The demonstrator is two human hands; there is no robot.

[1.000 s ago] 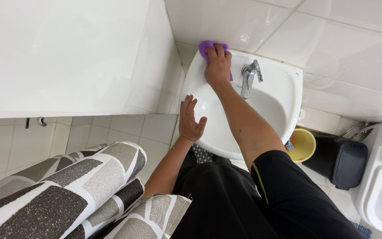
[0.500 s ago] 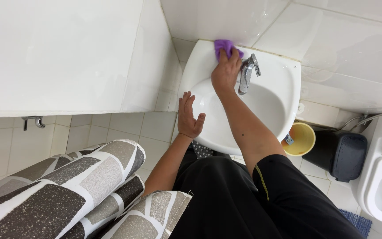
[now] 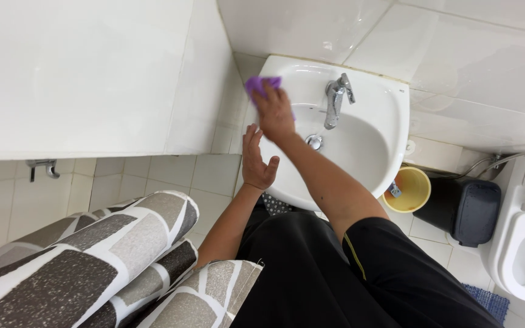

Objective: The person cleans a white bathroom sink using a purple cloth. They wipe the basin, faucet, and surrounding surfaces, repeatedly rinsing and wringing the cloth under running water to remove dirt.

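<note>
Right hand [image 3: 274, 112] pressed flat on purple cloth [image 3: 261, 84], at sink [image 3: 390, 121] rim's back-left corner, left of the tap [image 3: 336, 97]. Left hand [image 3: 256, 159] open, fingers spread, resting on the sink's near-left edge.

The sink [image 3: 390, 115] looks like glazed white ceramic, smooth and glossy, and the tap [image 3: 337, 97] on it is polished, mirror-bright metal, as is the drain ring [image 3: 315, 141]. The purple cloth [image 3: 261, 84] under the right hand [image 3: 274, 112] is soft and matt. The wall tiles [image 3: 475, 67] are glossy white with a sheen. The yellow bucket [image 3: 413, 188] and the dark bin [image 3: 466, 209] look like plastic, the bin probably matt. The patterned curtain [image 3: 92, 261] is woven, matt fabric.
</note>
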